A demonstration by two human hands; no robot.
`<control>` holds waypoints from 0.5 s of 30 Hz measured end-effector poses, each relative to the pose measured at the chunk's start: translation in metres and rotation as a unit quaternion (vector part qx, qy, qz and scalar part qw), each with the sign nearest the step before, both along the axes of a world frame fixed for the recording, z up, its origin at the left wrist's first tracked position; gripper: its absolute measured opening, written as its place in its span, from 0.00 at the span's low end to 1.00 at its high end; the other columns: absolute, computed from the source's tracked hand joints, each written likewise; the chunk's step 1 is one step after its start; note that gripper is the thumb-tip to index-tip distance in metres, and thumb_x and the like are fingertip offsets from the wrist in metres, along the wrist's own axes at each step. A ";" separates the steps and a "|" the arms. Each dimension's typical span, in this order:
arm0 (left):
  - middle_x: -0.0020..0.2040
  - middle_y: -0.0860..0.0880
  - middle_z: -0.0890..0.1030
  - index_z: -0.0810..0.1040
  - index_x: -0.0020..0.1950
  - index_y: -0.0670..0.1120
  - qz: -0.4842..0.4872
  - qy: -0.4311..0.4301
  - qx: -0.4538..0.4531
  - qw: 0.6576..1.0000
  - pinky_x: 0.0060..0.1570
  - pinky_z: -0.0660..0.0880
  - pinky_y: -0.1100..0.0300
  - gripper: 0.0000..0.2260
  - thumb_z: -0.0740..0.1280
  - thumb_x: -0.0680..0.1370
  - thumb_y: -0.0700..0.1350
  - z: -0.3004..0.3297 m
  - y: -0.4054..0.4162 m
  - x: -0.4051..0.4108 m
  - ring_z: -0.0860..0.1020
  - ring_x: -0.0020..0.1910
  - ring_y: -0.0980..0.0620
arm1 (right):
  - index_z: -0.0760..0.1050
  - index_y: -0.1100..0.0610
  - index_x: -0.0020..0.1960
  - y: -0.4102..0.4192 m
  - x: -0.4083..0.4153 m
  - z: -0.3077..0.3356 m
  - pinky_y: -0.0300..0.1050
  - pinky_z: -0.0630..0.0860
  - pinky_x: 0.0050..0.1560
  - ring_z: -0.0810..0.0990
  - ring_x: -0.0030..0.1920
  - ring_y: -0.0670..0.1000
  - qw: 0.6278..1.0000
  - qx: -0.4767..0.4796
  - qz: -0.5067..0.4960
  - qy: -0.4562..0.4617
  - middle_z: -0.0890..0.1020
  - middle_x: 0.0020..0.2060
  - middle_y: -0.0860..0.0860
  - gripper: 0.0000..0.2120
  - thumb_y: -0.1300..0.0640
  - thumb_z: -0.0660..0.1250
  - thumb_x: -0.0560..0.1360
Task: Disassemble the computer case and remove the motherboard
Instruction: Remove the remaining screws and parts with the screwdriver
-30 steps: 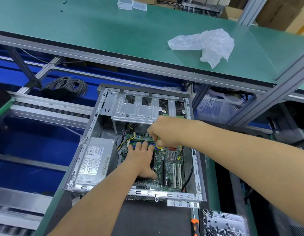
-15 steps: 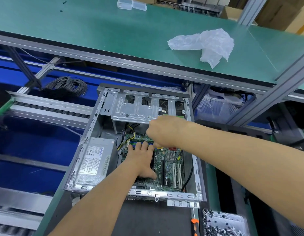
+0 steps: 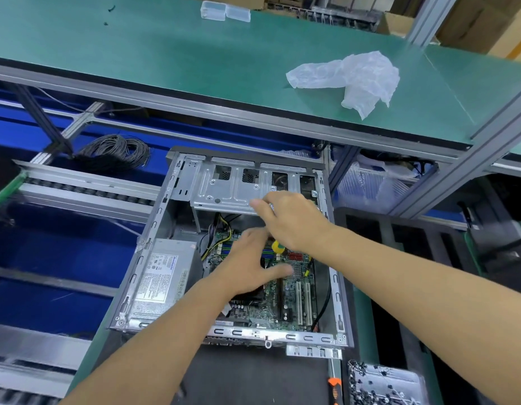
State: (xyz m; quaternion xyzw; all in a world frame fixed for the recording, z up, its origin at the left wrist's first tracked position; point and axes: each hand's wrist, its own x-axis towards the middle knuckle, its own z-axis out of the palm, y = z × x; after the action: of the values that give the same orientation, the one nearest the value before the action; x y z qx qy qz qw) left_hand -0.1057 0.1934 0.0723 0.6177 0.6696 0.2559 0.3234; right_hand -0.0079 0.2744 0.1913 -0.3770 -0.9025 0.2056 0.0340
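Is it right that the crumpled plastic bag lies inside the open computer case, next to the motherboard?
Not quite. In the head view the crumpled plastic bag lies on the green shelf above the computer case, not inside it beside the motherboard.

Bright, even overhead lighting; shadows are soft and fall mainly beneath the green table [image 3: 165, 54] and inside the computer case [image 3: 177, 229]. Mild sheen on the case's bare metal. Wide-angle distortion bows straight rails toward the frame edges. The left hand [image 3: 247, 267] and right hand [image 3: 291, 220] show motion blur.
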 end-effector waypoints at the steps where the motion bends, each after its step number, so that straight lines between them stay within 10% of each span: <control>1: 0.59 0.58 0.67 0.64 0.67 0.57 0.011 -0.046 0.052 0.998 0.59 0.65 0.61 0.31 0.62 0.70 0.72 0.005 0.000 0.004 0.65 0.63 0.57 | 0.76 0.59 0.58 0.000 0.001 -0.003 0.49 0.72 0.51 0.77 0.54 0.58 1.000 -0.005 -0.008 0.011 0.80 0.55 0.57 0.25 0.40 0.51 0.82; 4: 0.55 0.57 0.73 0.68 0.59 0.59 0.028 -0.101 0.122 0.987 0.50 0.66 0.70 0.11 0.65 0.78 0.54 0.018 -0.001 0.019 0.71 0.53 0.62 | 0.76 0.57 0.60 -0.001 0.004 -0.008 0.47 0.70 0.50 0.77 0.56 0.56 1.000 0.010 -0.005 0.017 0.80 0.58 0.55 0.25 0.39 0.52 0.81; 8: 0.36 0.66 0.76 0.68 0.45 0.58 0.077 -0.123 0.173 0.974 0.32 0.65 0.73 0.15 0.63 0.77 0.36 0.024 0.002 0.023 0.73 0.35 0.66 | 0.76 0.59 0.57 -0.005 0.005 -0.011 0.48 0.69 0.52 0.75 0.55 0.57 0.998 0.027 -0.020 0.057 0.79 0.55 0.55 0.18 0.47 0.54 0.83; 15: 0.42 0.52 0.81 0.72 0.56 0.48 0.096 -0.100 0.156 0.978 0.39 0.74 0.57 0.06 0.65 0.80 0.41 0.018 0.001 0.018 0.77 0.39 0.54 | 0.69 0.56 0.44 -0.015 0.014 0.005 0.44 0.62 0.31 0.76 0.40 0.58 0.967 0.195 -0.127 -0.107 0.65 0.32 0.51 0.27 0.31 0.57 0.76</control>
State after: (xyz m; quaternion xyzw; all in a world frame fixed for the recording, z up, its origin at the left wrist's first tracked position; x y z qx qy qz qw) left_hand -0.0879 0.1941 0.0907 0.5647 0.6415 0.4480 0.2624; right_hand 0.0066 0.2590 0.1960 -0.4944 -0.8682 -0.0220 0.0363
